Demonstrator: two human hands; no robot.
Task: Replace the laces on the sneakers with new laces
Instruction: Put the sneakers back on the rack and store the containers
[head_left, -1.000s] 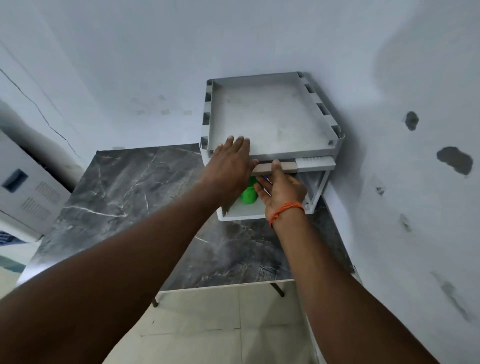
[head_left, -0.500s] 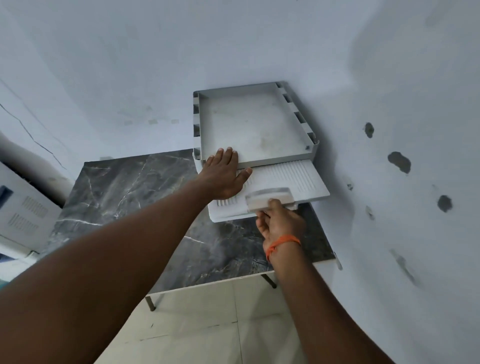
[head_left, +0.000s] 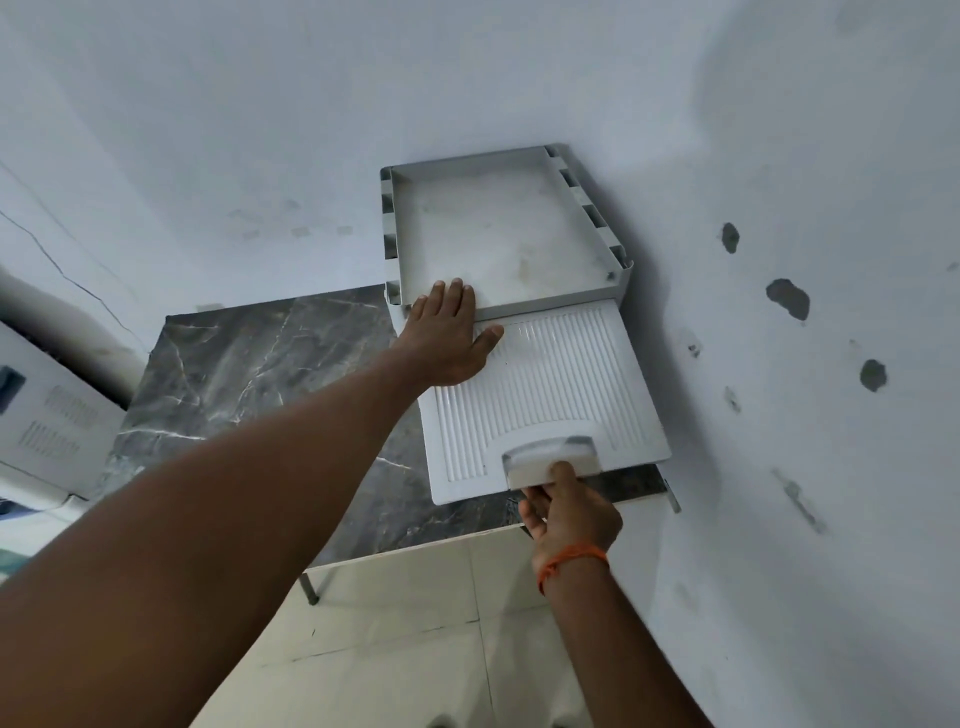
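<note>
Pressing flat on the front rim of the white organiser's top tray (head_left: 493, 234) with the left hand (head_left: 447, 338): fingers straight and together, thumb splayed over the ribbed drawer (head_left: 550, 384) just below. Gripping the drawer's handle (head_left: 550, 452) with the right hand (head_left: 571, 514): fingers curled under it, thumb on top, orange wrist thread (head_left: 571, 558) behind. Drawer well out of the organiser, stretching from the right fingers up to the left thumb, above the marble bench (head_left: 249, 374). Just right of the right fingers, a pitted wall (head_left: 779, 156).
</note>
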